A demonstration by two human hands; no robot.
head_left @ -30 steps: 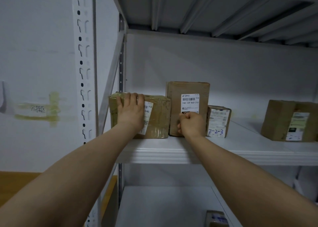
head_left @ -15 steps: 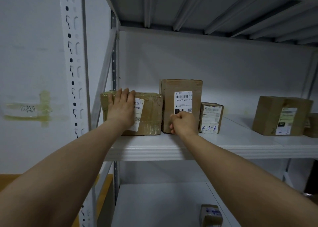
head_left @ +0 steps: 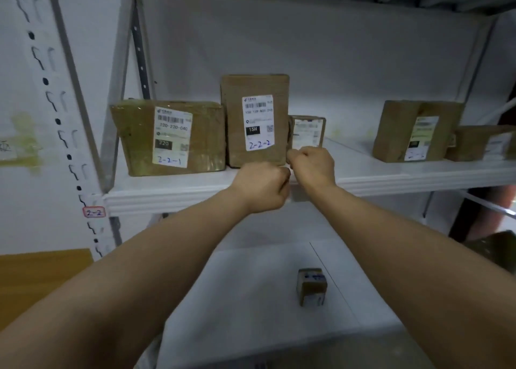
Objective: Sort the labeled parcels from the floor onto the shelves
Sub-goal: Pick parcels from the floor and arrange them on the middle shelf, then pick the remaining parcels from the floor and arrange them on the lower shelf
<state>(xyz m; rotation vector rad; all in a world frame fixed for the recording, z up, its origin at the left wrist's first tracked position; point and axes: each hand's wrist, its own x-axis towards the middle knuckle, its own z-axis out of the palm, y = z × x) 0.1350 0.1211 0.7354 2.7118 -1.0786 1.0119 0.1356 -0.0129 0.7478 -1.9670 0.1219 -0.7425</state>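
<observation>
Three brown labeled parcels stand side by side on the white shelf [head_left: 167, 195]: a wide one marked 2-2-1 [head_left: 134, 139], a taller one marked 2-2-2 [head_left: 255, 86], and a small one [head_left: 307, 131] to its right. My left hand [head_left: 261, 185] is curled into a fist at the shelf's front edge, below parcel 2-2-2, holding nothing. My right hand [head_left: 312, 164] is also a fist, right in front of the small parcel's lower part and hiding it. Whether it touches that parcel is unclear. The two fists nearly meet.
Two more brown parcels [head_left: 399, 128] [head_left: 474, 142] stand farther right on the same shelf. A small taped parcel [head_left: 311, 286] sits on the lower shelf. The perforated upright at the left carries a tag reading 2-2 [head_left: 94, 212].
My left hand left the front of parcel 2-2-1 and moved right to the shelf edge, closing into a fist. My right hand shifted right from parcel 2-2-2 to the small parcel. The camera moved closer.
</observation>
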